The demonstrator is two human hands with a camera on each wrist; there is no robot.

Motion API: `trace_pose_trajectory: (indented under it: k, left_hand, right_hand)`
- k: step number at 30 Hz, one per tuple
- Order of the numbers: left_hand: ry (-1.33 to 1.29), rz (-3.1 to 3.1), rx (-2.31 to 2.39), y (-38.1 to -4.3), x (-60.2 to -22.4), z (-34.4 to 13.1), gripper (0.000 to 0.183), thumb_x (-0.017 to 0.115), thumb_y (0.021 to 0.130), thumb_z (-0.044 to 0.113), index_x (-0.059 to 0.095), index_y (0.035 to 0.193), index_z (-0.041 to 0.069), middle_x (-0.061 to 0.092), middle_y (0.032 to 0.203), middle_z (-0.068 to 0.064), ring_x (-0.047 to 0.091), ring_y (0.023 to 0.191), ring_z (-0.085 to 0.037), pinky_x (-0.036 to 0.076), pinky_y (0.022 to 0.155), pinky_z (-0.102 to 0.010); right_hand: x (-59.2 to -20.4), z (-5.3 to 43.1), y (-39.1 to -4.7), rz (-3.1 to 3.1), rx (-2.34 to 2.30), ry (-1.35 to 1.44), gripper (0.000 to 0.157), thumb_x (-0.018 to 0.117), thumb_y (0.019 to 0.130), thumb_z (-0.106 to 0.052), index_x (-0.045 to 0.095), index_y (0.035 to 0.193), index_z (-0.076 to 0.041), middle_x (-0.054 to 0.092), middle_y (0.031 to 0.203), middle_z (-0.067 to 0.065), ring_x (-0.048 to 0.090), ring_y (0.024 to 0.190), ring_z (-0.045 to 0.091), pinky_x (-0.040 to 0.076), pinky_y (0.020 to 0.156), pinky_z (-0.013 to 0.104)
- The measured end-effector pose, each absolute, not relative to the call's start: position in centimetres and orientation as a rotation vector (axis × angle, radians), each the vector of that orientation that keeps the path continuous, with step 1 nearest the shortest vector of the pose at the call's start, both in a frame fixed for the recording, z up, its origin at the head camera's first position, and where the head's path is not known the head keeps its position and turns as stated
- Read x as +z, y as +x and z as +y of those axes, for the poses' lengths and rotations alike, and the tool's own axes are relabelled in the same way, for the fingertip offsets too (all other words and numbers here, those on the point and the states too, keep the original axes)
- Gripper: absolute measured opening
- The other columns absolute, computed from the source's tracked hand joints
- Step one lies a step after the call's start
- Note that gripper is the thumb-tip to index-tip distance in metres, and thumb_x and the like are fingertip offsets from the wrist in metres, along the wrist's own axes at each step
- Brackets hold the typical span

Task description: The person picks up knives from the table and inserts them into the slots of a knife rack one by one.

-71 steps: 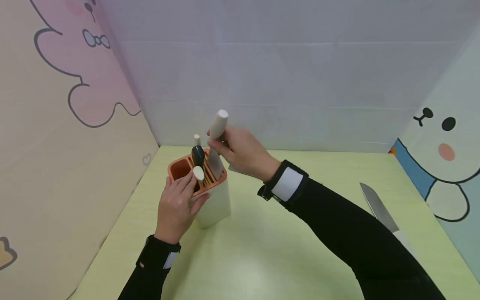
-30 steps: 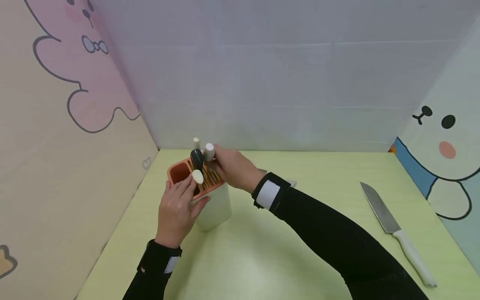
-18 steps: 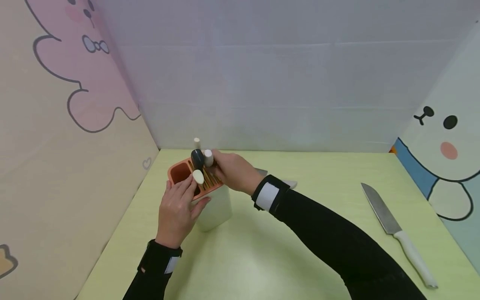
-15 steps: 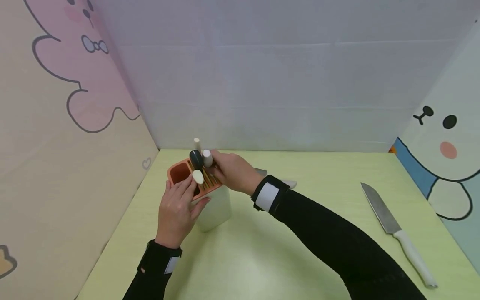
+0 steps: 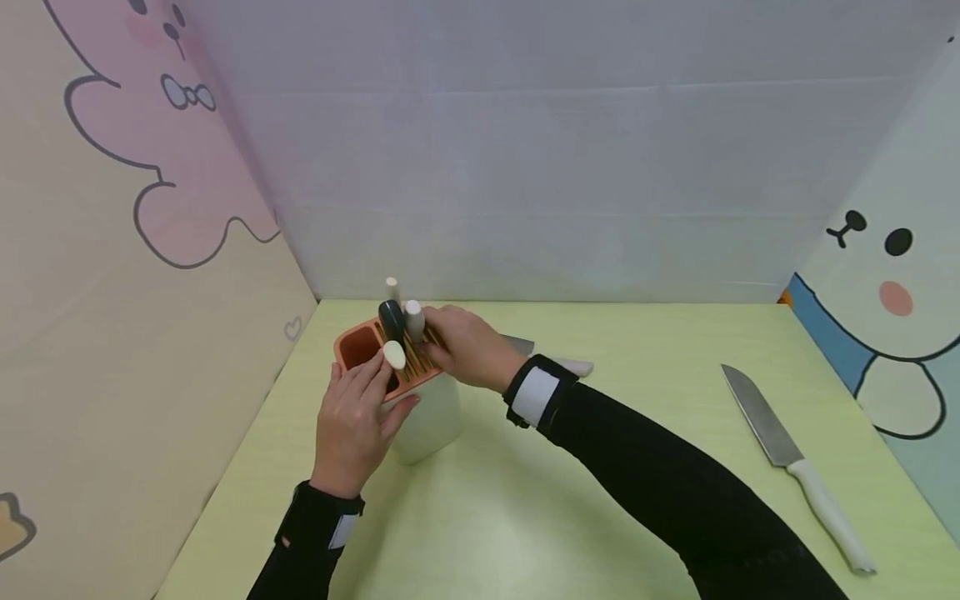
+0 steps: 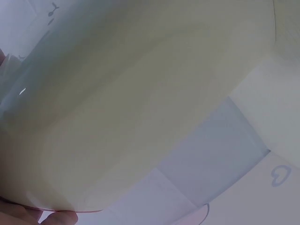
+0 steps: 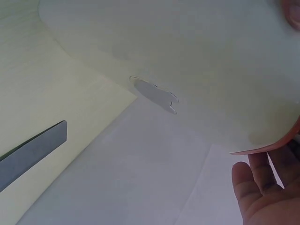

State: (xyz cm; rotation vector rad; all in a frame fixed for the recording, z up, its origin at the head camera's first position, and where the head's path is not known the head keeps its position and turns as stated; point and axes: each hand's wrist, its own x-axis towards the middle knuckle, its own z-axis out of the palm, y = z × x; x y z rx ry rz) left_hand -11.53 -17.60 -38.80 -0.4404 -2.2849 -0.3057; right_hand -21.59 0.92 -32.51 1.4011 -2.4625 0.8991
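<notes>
A white knife holder (image 5: 427, 421) with an orange slotted top stands on the table. My left hand (image 5: 352, 425) grips its near left edge, thumb on the front wall and fingers at the rim. A knife with a white handle (image 5: 415, 320) stands in the slots, its blade hidden. My right hand (image 5: 476, 348) is just right of that handle, thumb and index finger apart over the slots. In the right wrist view, the fingers (image 7: 260, 176) reach past the orange rim. A black handle (image 5: 391, 320), a cream oval end (image 5: 394, 356) and a thin cream handle (image 5: 392, 288) also rise from the holder.
On the right of the table (image 5: 555, 500) lies a large knife (image 5: 795, 462) with a white handle. Another blade (image 5: 519, 343) with a white handle (image 5: 577, 367) lies behind my right wrist. Printed cloth walls (image 5: 480, 167) surround the table at the back and sides.
The white-handled knife has gone down into the slots, from its blade showing to only its handle standing out. My right hand has lowered with it, then loosened from the handle. The left hand stays put.
</notes>
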Motion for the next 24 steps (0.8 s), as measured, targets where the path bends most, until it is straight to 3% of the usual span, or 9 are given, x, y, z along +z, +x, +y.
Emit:
trace_pose_trajectory:
  k: [7,13,17,24]
  left_hand:
    - [-0.445,-2.263,-0.324,-11.6,-38.9,-17.7,0.073,0.082,0.068,0.034,0.055,0.129,0.005,0.059,0.124,-0.016,0.055,0.109,-0.034,0.033,0.097,-0.065]
    - [-0.434,-2.281,-0.326,-11.6,-39.0,-17.7,0.072,0.081,0.069,0.034,0.055,0.129,0.005,0.059,0.124,-0.016,0.055,0.110,-0.033,0.032,0.098,-0.064]
    - [-0.437,-2.275,-0.331,-11.7,-39.1,-17.6,0.071,0.081,0.069,0.034,0.055,0.129,0.005,0.059,0.124,-0.016,0.055,0.109,-0.033,0.033,0.098,-0.064]
    - [-0.438,-2.257,-0.338,-11.8,-39.1,-17.6,0.069,0.081,0.070,0.034,0.056,0.127,0.004,0.059,0.123,-0.016,0.055,0.108,-0.034,0.033,0.098,-0.064]
  right_hand:
    - [-32.8,0.9,-21.7,-2.470,0.933,1.388,0.020,0.061,0.092,-0.018,0.057,0.110,-0.013,0.063,0.097,-0.002,0.052,0.086,0.010,0.046,0.072,0.028]
    - [-32.7,2.3,-21.8,-2.517,0.970,1.356,0.034,0.062,0.092,-0.024,0.054,0.123,-0.012,0.062,0.111,-0.001,0.053,0.102,0.012,0.047,0.086,0.029]
    - [-32.9,4.7,-22.3,-2.591,1.044,1.251,0.041,0.058,0.094,-0.030,0.050,0.129,-0.011,0.059,0.121,0.001,0.050,0.113,0.012,0.046,0.093,0.034]
    - [-35.0,10.5,-24.6,-2.675,1.179,0.973,0.041,0.053,0.096,-0.035,0.047,0.132,-0.016,0.056,0.124,0.001,0.049,0.115,0.016,0.045,0.095,0.043]
